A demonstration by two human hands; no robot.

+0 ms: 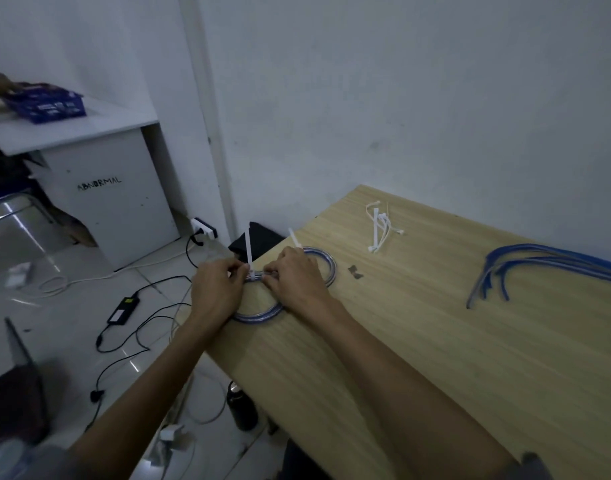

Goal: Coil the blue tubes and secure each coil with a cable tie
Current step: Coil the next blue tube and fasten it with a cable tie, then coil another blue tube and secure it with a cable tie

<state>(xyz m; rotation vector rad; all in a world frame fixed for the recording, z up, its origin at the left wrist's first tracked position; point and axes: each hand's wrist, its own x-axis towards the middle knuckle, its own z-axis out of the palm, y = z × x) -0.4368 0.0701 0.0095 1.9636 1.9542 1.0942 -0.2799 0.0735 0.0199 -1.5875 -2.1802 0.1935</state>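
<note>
A coil of blue tube (pixel 262 315) lies at the left corner of the wooden table (pixel 418 341). A white cable tie (pixel 249 251) wraps the coil's near-left side, its tail sticking straight up. My left hand (pixel 215 289) pinches the tie at its head. My right hand (pixel 293 277) grips the coil beside the tie, covering much of the ring. A second white tie tail (pixel 294 240) pokes up behind my right hand. Several loose blue tubes (pixel 539 263) lie at the table's right. A bunch of spare white cable ties (pixel 380 228) lies at the back.
A small dark scrap (pixel 355 271) lies on the table right of the coil. Left of the table, the floor holds cables, a power adapter (pixel 123 310) and a dark bottle (pixel 241 408). A white cabinet (pixel 106 188) with a blue tray (pixel 46 105) stands further left, another person's hand on it.
</note>
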